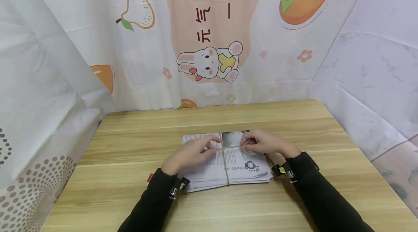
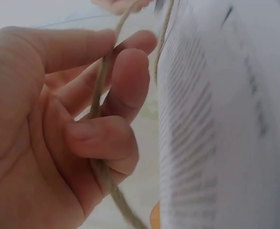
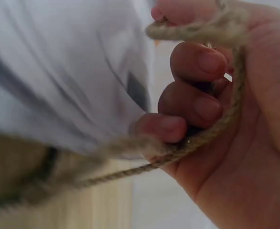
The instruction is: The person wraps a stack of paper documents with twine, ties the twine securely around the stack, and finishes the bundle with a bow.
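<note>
A stack of printed newspapers (image 1: pixel 209 174) lies on the wooden table, with twine (image 1: pixel 225 166) running over it lengthwise and a second strand crossing near its far part. My left hand (image 1: pixel 192 154) is above the stack's left side; in the left wrist view its curled fingers (image 2: pixel 102 138) hold a strand of twine (image 2: pixel 99 86). Over the right side, my right hand (image 1: pixel 262 142) pinches the crossing strand. The right wrist view shows twine (image 3: pixel 202 138) looping across the palm, under curled fingers (image 3: pixel 192 105). The pinch point there is partly hidden.
The wooden table (image 1: pixel 114 152) extends around the stack, its far edge meeting a printed curtain (image 1: pixel 137 61). White cloth (image 1: pixel 42 79) hangs at the left and marbled sheeting (image 1: pixel 375 79) at the right. A small red tag (image 1: pixel 150 177) shows beside the left sleeve.
</note>
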The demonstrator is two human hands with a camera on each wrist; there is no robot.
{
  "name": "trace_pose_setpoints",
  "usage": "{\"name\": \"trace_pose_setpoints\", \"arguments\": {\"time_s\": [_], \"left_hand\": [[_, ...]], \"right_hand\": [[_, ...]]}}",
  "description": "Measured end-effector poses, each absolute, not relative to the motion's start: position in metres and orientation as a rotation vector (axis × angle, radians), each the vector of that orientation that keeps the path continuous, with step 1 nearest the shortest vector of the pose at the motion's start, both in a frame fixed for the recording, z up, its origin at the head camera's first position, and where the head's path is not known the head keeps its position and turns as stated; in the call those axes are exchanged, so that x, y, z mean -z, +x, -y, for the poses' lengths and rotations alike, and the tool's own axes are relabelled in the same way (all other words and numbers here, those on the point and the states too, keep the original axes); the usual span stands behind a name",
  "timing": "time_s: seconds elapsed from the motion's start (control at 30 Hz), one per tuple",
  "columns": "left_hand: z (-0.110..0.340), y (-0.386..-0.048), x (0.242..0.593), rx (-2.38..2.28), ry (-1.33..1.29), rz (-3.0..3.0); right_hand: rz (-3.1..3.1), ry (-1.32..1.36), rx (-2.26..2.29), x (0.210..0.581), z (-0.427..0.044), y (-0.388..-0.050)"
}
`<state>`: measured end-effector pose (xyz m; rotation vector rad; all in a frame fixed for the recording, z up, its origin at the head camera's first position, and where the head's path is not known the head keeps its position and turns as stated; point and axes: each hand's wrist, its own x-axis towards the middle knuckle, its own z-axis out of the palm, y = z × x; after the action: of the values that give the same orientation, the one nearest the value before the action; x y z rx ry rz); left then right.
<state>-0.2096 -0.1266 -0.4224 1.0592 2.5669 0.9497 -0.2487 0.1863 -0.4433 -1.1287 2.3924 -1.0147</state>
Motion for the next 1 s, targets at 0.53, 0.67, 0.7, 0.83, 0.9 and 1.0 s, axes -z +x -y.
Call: {"name": "trace_pose_setpoints", "arguments": {"time_s": [0.53, 0.67, 0.7, 0.83, 0.9, 1.0], "left_hand": [[0.162, -0.221, 0.422, -0.975, 0.998, -2.557], [0.172, -0.223, 0.427, -0.986, 0.948, -2.504], [0.174, -0.223, 0.427, -0.984, 0.935, -2.496], [0.180, -0.223, 0.427, -0.962, 0.880, -2.474], [0.181, -0.222, 0.426, -0.963, 0.864, -2.458], [0.184, -0.223, 0.425, -1.005, 0.859, -2.455]], "right_hand": [[-2.344, -1.021, 1.277, 0.425, -0.238, -0.247], [-2.330, -1.024, 1.276, 0.425, -0.243, -0.249], [-2.325, -1.037, 1.273, 0.426, -0.244, -0.249], [-2.308, -1.105, 1.282, 0.425, -0.246, -0.250], [-2.283, -1.131, 1.317, 0.423, -0.247, -0.249], [-2.256, -1.146, 1.367, 0.420, -0.250, -0.247]]}}
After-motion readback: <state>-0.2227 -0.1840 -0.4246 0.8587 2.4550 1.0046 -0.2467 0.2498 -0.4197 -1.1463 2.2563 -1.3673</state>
